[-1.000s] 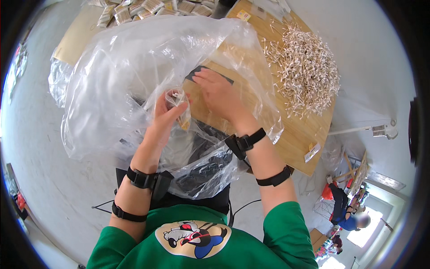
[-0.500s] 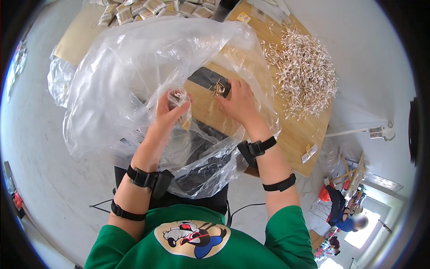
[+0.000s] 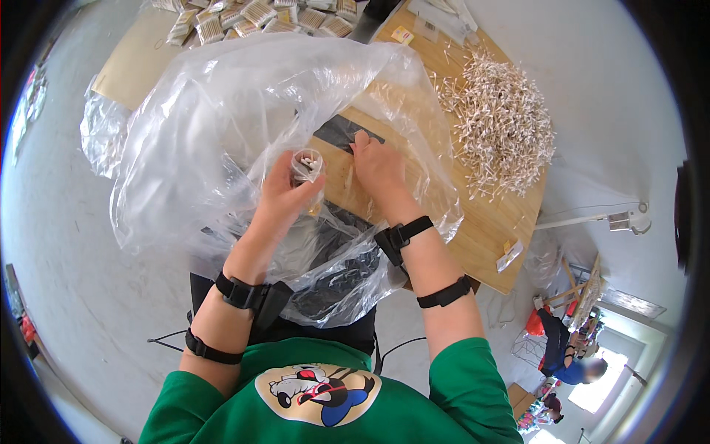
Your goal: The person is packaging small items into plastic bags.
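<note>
Spillage threatened: left hand (image 3: 285, 194) pinched a small open pack (image 3: 308, 164) of sticks at its fingertips, right hand (image 3: 379, 172) lay beside, fingers curled on the bag (image 3: 222, 126)

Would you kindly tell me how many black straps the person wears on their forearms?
4: two black straps on the left forearm, one at the wrist and one nearer the elbow; two on the right, wrist and higher up. None seems hidden.

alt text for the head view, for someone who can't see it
A person's left hand holds a small clear packet of sticks over a big clear plastic bag, while the right hand rests on a wooden table. A heap of pale sticks lies on the table.
</note>
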